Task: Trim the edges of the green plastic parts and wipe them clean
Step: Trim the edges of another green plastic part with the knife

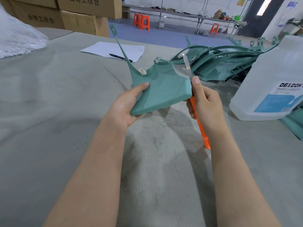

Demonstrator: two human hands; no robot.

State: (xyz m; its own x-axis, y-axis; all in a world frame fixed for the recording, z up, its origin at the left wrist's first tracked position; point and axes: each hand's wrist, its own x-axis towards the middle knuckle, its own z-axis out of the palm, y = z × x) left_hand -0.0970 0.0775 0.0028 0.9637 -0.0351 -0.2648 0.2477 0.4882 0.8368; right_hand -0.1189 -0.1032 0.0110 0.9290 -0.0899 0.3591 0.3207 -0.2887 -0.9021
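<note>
Above table (49, 112) | left hand (126, 105) grips green part (160, 89) | right hand (206, 105) grips orange knife (201, 128), handle half hidden, blade blurred

What sits around my grey cloth-covered counter (49, 99)
A black pen (116, 56) lies on a white sheet of paper (101, 49) near its far edge. Brown cardboard boxes (78, 22) are stacked behind it, and orange plastic stools (141, 22) stand on the blue floor (164, 36).
</note>
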